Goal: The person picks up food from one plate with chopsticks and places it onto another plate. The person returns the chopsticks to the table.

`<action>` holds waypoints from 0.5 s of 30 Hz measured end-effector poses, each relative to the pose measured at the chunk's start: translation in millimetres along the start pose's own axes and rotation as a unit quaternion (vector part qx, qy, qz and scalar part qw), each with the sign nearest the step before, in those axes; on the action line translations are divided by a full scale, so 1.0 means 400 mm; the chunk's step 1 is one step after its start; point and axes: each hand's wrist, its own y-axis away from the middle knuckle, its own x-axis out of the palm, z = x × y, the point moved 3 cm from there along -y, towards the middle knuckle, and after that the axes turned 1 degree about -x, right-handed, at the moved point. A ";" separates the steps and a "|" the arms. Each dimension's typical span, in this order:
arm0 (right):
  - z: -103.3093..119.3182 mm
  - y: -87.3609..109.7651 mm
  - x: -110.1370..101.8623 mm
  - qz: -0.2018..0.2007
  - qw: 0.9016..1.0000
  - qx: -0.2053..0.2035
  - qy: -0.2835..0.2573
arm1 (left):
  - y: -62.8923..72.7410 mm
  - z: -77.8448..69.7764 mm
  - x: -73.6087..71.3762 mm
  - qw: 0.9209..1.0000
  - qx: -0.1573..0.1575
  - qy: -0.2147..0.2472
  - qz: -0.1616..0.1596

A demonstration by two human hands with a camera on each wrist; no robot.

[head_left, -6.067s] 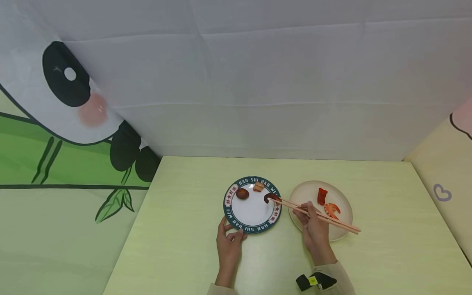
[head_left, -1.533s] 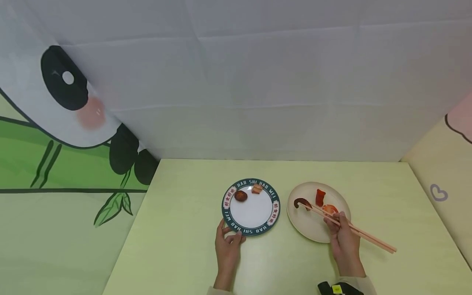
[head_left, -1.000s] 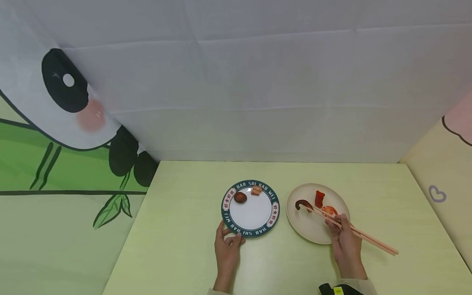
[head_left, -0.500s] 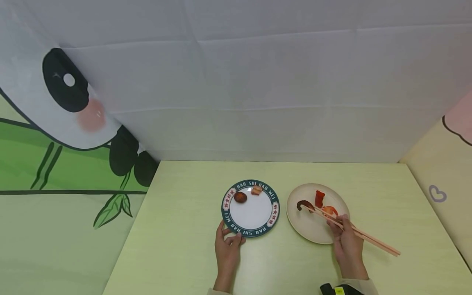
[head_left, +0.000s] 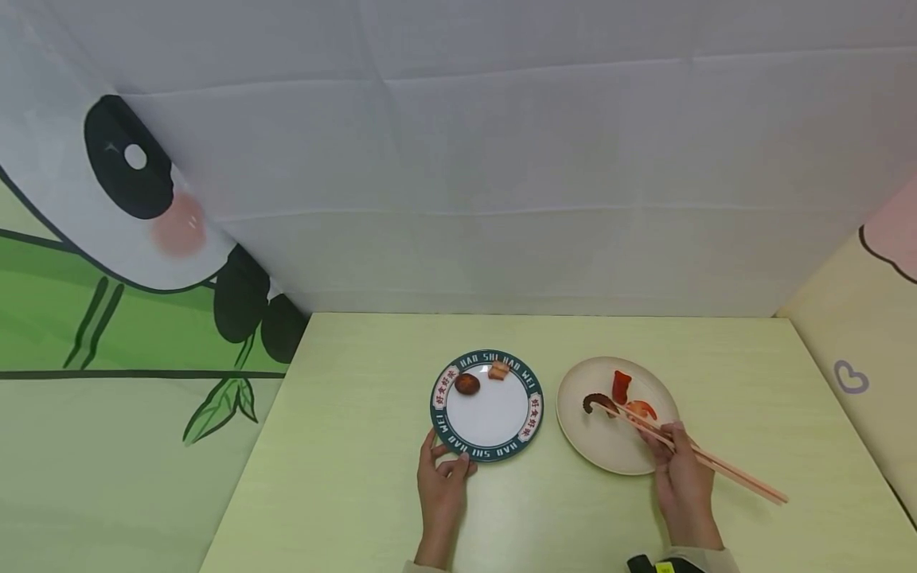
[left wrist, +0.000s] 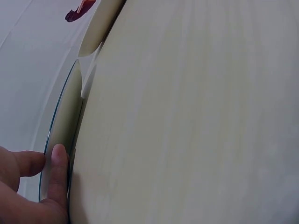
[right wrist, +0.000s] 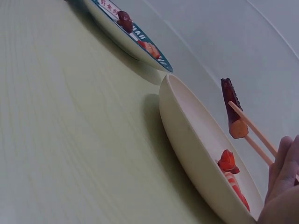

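My right hand (head_left: 686, 481) holds a pair of chopsticks (head_left: 741, 473), whose tips pinch a dark, curled octopus tentacle (head_left: 598, 401). In the right wrist view the tentacle (right wrist: 231, 105) hangs clear above the cream plate (head_left: 595, 447). On that plate lie a red, folded-looking piece (head_left: 621, 386) and an orange-striped shrimp (head_left: 642, 409), partly behind the chopsticks. With thumb and fingers, my left hand (head_left: 442, 497) grips the near-left rim of a white plate with a green lettered border (head_left: 487, 454). A brown mushroom cap (head_left: 467, 384) and a small tan, layered piece (head_left: 498, 370) sit on it.
Both plates stand side by side on a pale yellow-green table (head_left: 372, 382), a narrow gap between them. A grey-white cloth (head_left: 530, 175) rises behind the table's far edge. Printed panels flank it left and right.
About six seconds ago the chopsticks held the tentacle over the green-bordered plate; now it is over the cream one. Lately my right hand has drifted slightly right and nearer. The left stays put.
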 end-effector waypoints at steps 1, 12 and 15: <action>0.001 -0.001 -0.002 0.003 1.000 -0.001 -0.001 | 0.000 0.000 0.000 1.000 0.000 -0.001 0.000; 0.005 -0.003 -0.013 -0.007 1.000 0.002 -0.002 | 0.000 0.001 0.001 1.000 -0.001 -0.001 -0.005; 0.006 -0.002 -0.013 -0.010 1.000 0.004 -0.003 | 0.001 0.000 0.002 1.000 -0.002 -0.005 -0.007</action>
